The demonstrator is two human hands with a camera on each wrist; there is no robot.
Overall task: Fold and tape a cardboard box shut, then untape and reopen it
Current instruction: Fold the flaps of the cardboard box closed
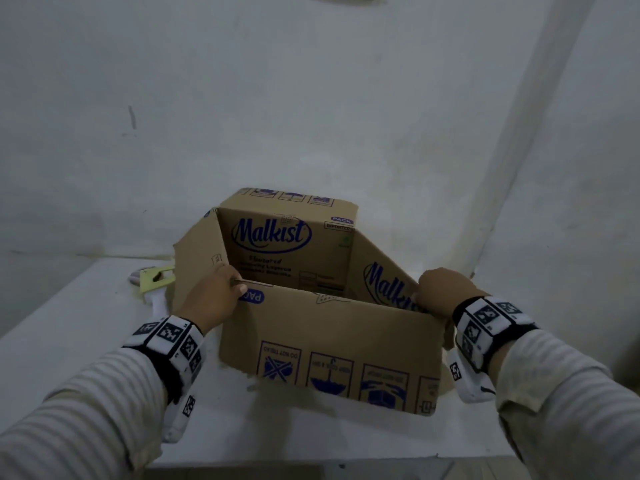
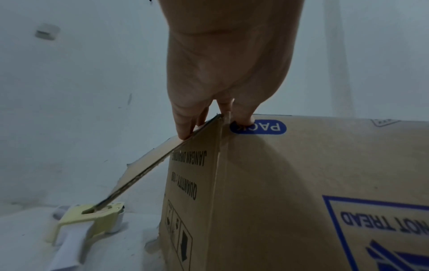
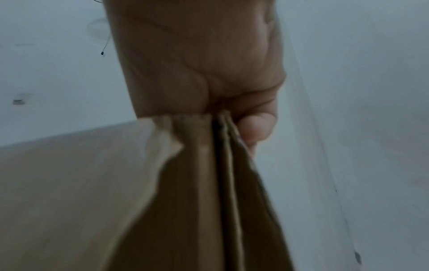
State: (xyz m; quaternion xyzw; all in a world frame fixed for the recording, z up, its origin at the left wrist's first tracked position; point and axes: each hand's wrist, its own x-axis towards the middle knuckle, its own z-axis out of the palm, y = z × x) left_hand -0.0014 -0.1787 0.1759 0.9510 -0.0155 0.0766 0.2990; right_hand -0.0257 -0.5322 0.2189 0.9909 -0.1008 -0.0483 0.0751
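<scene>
An open brown cardboard box point(image 1: 329, 334) printed "Malkist" stands on the white table, top flaps splayed outward. My left hand point(image 1: 214, 296) grips its near left top corner. In the left wrist view the fingers point(image 2: 185, 124) curl over the left flap's edge and the thumb presses the blue "PACK" label on the box point(image 2: 301, 183). My right hand point(image 1: 440, 289) grips the near right top corner. In the right wrist view that hand point(image 3: 197, 64) pinches the box's point(image 3: 69, 183) folded cardboard edge against the thumb. A cream tape dispenser point(image 1: 156, 282) point(image 2: 92, 218) lies left of the box.
The table point(image 1: 277, 427) is pushed against a pale wall point(image 1: 311, 98) right behind the box. The left flap point(image 1: 197, 251) reaches out over the tape dispenser. The table's front edge runs just below my forearms.
</scene>
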